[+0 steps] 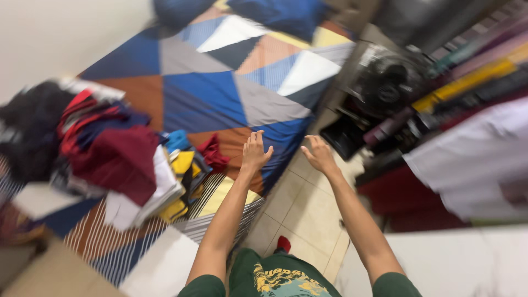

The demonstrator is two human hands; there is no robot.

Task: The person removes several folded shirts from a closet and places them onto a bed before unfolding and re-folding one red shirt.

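Both arms are stretching forward, the left hand (254, 150) and right hand (319, 154) hanging open and empty near the bed (220, 88) edge, a clothes pile (110, 154) lying to the left.

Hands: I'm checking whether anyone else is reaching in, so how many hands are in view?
2, both the person's own. The left hand is open and empty over the edge of the patterned bed cover; the right hand is open and empty above the tiled floor. No others show.

A bed (220, 93) wears a sheet of blue, grey and orange triangles. A heap of folded clothes (110, 154) lies on it. Across the tiled floor (308, 214) stands perhaps a black fan (385, 82), blurred.
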